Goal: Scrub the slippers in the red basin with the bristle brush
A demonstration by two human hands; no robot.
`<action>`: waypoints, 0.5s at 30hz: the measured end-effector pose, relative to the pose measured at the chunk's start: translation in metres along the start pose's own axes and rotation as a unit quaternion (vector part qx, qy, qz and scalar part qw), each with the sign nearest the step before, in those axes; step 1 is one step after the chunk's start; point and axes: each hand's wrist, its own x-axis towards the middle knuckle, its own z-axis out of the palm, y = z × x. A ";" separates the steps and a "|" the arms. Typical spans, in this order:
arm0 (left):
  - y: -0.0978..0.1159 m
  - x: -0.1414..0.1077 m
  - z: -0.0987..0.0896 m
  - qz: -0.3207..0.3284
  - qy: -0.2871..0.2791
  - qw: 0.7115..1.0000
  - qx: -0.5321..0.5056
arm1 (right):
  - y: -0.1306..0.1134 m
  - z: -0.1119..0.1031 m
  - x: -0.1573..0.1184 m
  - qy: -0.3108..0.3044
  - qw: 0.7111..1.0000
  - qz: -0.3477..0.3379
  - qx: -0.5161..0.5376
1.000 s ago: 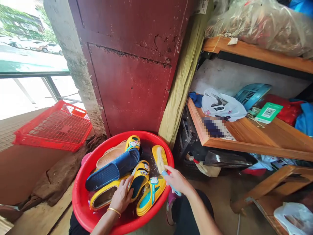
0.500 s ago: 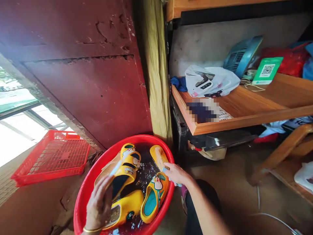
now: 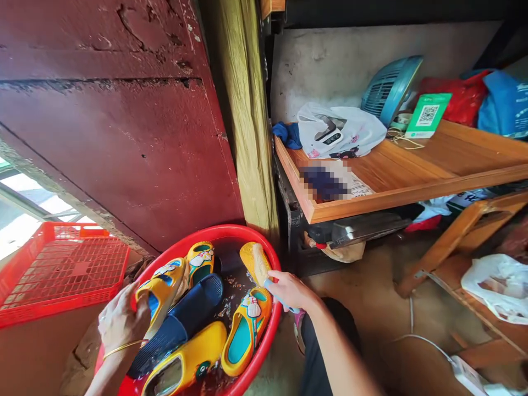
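Left hand grips a yellow slipper by the red basin's left edge; right hand grasps a brush near the right edge. Other footwear remains in the basin; which is finished, I can't tell.

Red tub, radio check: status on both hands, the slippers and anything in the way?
Left hand gripping a yellow slipper. Right hand holding a brush over another yellow slipper. Blue slipper lying between the hands.

Left hand kinda curled in a grip, right hand clenched too, with the right forearm slanting inward.
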 end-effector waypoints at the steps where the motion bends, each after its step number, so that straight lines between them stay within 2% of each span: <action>1: 0.017 -0.004 0.009 0.053 0.013 0.998 -0.033 | -0.002 0.000 -0.001 -0.002 1.000 -0.008 0.007; 2: 0.037 -0.010 0.021 0.102 -0.012 0.992 -0.075 | -0.003 0.001 -0.001 -0.001 1.000 -0.013 0.011; 4: 0.080 -0.024 0.054 0.157 -0.139 0.966 -0.149 | -0.006 0.003 -0.001 0.006 1.000 -0.016 0.013; 5: 0.103 -0.032 0.073 0.156 -0.194 0.953 -0.170 | -0.006 0.004 0.000 0.016 1.000 -0.014 0.013; 7: 0.143 -0.046 0.109 0.130 -0.253 0.943 -0.171 | -0.005 0.005 0.002 0.034 0.999 -0.014 0.009; 9: 0.175 -0.056 0.139 0.089 -0.279 0.945 -0.145 | -0.004 0.004 0.003 0.052 0.999 -0.013 0.009; 11: 0.195 -0.062 0.161 0.058 -0.290 0.947 -0.128 | -0.004 0.002 0.002 0.060 0.998 -0.012 0.016; 15: 0.208 -0.065 0.182 0.044 -0.281 0.949 -0.136 | -0.009 -0.005 0.001 0.067 0.997 -0.012 -0.027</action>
